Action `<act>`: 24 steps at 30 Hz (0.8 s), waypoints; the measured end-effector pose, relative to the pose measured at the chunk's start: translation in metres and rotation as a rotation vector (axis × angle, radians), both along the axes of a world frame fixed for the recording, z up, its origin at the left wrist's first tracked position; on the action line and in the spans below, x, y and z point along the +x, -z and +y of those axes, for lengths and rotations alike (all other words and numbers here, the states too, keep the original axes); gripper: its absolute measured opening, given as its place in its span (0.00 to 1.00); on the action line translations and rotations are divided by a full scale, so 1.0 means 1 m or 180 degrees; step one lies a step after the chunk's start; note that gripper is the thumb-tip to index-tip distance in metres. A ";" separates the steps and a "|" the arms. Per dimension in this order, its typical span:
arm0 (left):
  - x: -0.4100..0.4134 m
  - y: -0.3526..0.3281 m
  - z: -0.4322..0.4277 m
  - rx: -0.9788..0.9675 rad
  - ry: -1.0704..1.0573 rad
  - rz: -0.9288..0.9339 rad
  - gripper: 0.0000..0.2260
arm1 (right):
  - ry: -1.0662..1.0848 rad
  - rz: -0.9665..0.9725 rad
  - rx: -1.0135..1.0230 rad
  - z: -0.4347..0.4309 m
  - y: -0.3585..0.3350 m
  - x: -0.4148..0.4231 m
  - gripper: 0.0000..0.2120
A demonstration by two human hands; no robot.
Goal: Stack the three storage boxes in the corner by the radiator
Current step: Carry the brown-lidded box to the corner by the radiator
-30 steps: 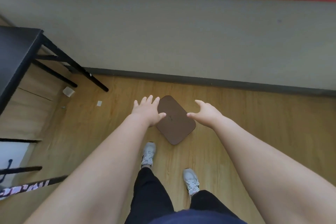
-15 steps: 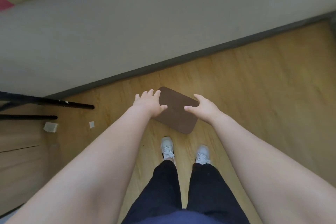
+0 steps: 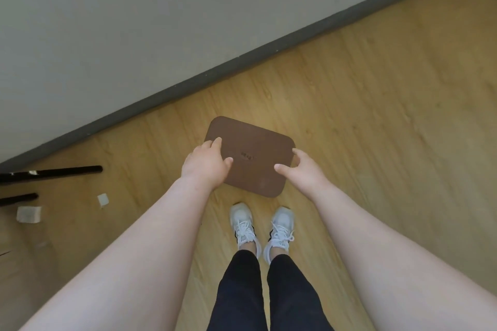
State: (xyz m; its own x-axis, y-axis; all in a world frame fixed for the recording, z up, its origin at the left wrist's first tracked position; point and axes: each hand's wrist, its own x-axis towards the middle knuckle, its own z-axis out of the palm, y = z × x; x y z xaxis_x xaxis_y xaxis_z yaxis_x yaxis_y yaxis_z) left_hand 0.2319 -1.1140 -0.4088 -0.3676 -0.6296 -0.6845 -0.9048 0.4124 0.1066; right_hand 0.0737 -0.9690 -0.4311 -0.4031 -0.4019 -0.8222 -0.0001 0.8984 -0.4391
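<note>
Covering box lid (image 3: 252,142) edges: left hand (image 3: 205,165), right hand (image 3: 302,169); logo unreadable.

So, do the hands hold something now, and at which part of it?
Both hands are on the brown box: the left hand on its left edge, the right hand on its right edge. A firm grip cannot be told.
</note>
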 end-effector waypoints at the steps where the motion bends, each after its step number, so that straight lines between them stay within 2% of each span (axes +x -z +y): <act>1: 0.000 0.016 -0.002 -0.0029 -0.0032 -0.0016 0.28 | 0.0069 -0.0031 0.0038 0.002 0.016 0.000 0.37; 6: 0.001 0.106 -0.012 0.0041 -0.0275 -0.0093 0.27 | 0.0485 -0.0219 0.0230 0.007 0.102 0.002 0.37; 14: 0.006 0.213 -0.019 0.0182 -0.0679 -0.0171 0.28 | 0.0943 -0.0333 0.0378 -0.004 0.198 0.009 0.38; 24: 0.016 0.303 -0.052 -0.0041 -0.0982 -0.0115 0.32 | 0.1574 -0.0233 0.0319 -0.008 0.278 0.008 0.32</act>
